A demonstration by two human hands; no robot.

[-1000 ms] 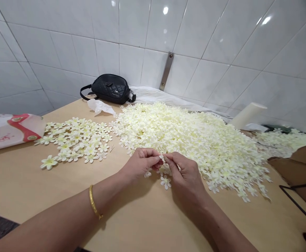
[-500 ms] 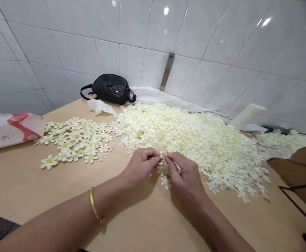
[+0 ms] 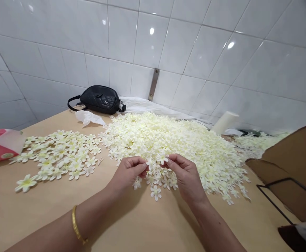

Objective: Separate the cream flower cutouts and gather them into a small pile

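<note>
Pinched between the thumb and fingers of my right hand (image 3: 188,175) is a small white flower (image 3: 162,159) with a pale yellow centre. My left hand (image 3: 129,173), with a gold bracelet on its wrist, pinches another white flower (image 3: 150,163) by its edge. The two hands are a short way apart at the front edge of a large heap of white and yellow flowers (image 3: 168,136). A few loose flowers lie below and between them, one nearest me on the table (image 3: 132,224). A smaller, flatter group of flowers (image 3: 63,152) is spread on the left.
A black bag (image 3: 99,99) and crumpled white tissue (image 3: 90,118) are at the back left. A red and white plastic bag (image 3: 3,145) is at the left edge. On the right stand a white roll (image 3: 225,122), brown cardboard (image 3: 291,164) and a black wire frame (image 3: 273,204).
My hands have moved apart, and a flower now shows at the fingertips of each. The view has shifted, so the table and objects appear lower and further left.
</note>
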